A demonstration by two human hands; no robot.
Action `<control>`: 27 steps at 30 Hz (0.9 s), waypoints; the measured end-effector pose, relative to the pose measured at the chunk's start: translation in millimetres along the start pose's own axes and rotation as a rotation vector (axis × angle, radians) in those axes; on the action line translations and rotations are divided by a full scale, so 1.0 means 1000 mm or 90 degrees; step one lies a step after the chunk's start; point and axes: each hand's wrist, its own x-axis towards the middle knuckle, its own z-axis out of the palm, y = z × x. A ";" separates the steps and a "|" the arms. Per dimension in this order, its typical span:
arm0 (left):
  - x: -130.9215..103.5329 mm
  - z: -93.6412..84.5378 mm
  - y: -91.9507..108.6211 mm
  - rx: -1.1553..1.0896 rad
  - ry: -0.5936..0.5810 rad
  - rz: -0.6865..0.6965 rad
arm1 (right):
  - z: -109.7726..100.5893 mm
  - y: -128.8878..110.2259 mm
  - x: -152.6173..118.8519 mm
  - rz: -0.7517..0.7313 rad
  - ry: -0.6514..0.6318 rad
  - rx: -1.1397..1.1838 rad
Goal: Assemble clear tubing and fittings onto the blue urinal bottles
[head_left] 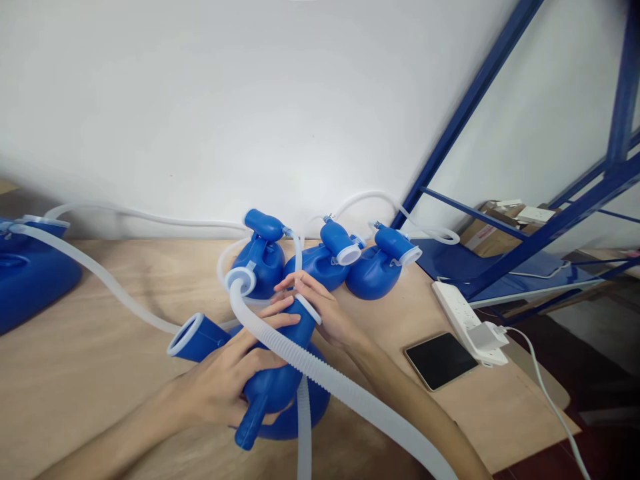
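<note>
A blue plastic urinal funnel with a tapered spout points toward me in the middle of the table. My left hand is closed around its body, fingers over the top. At the far mouth, my right hand grips the white rim ring, some fingertips hidden behind it. Below the funnel, a blue urinal bottle is partly covered. A ribbed white hose crosses in front of the funnel, ending in a white cap. Left of my hands lies another blue funnel.
Several blue bottles with funnels and white tubes stand along the wall. A large blue bottle sits at far left. To the right are a phone, a power strip with a charger, and a blue metal rack.
</note>
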 end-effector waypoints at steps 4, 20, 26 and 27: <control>-0.004 0.001 -0.003 -0.017 -0.019 0.005 | -0.004 0.000 0.004 -0.060 0.087 -0.031; -0.008 -0.001 -0.012 -0.031 -0.089 0.007 | 0.002 -0.006 -0.015 -0.024 -0.255 0.130; -0.017 -0.001 -0.021 -0.047 -0.150 -0.026 | 0.000 -0.006 -0.017 -0.042 -0.269 0.100; -0.016 0.000 -0.021 -0.030 -0.151 -0.041 | 0.000 -0.006 -0.016 -0.038 -0.262 0.084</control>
